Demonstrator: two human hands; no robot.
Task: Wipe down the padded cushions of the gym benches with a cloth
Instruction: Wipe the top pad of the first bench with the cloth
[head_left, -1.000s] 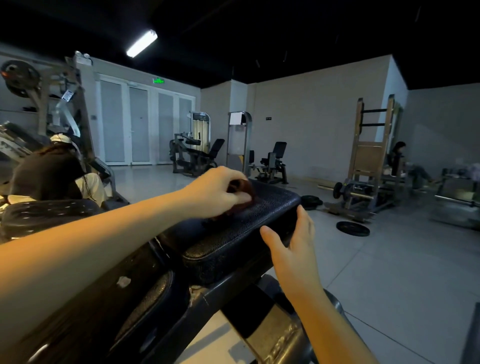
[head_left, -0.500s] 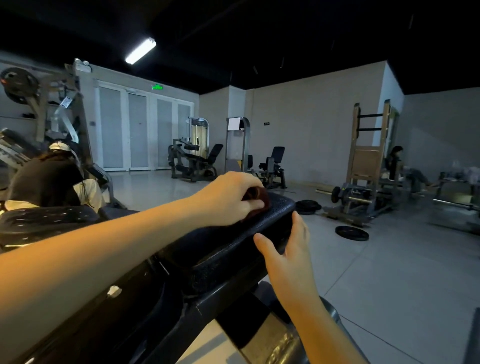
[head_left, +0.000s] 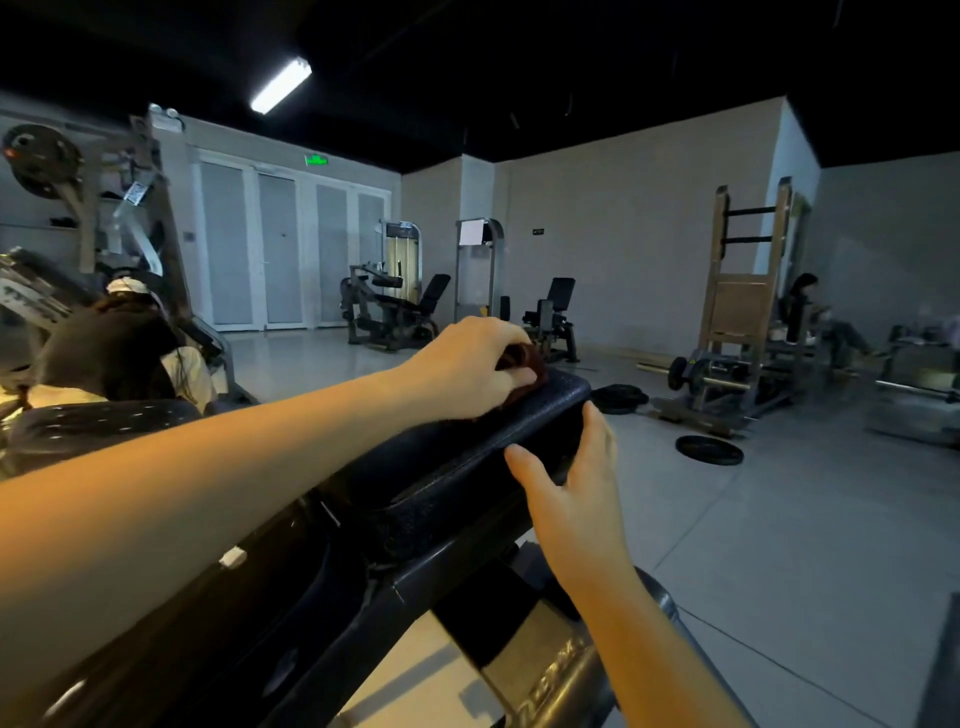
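Note:
A black padded cushion (head_left: 457, 467) of a gym bench runs away from me at the centre of the head view. My left hand (head_left: 467, 369) presses a dark reddish-brown cloth (head_left: 532, 364) onto the cushion's far end, with most of the cloth hidden under the fingers. My right hand (head_left: 576, 478) grips the cushion's right side edge, thumb on top and fingers wrapped around the side. A second black pad (head_left: 93, 426) lies to the left.
The bench's metal frame (head_left: 545, 665) sits below the cushion. Weight plates (head_left: 709, 449) lie on the grey floor to the right. A seated person in black (head_left: 109, 353) is at the left, another person (head_left: 800, 306) by a wooden rack (head_left: 743, 312). Machines (head_left: 389, 306) stand at the back.
My left hand has slid the cloth further along the cushion toward its far end. My right hand keeps its grip on the side edge.

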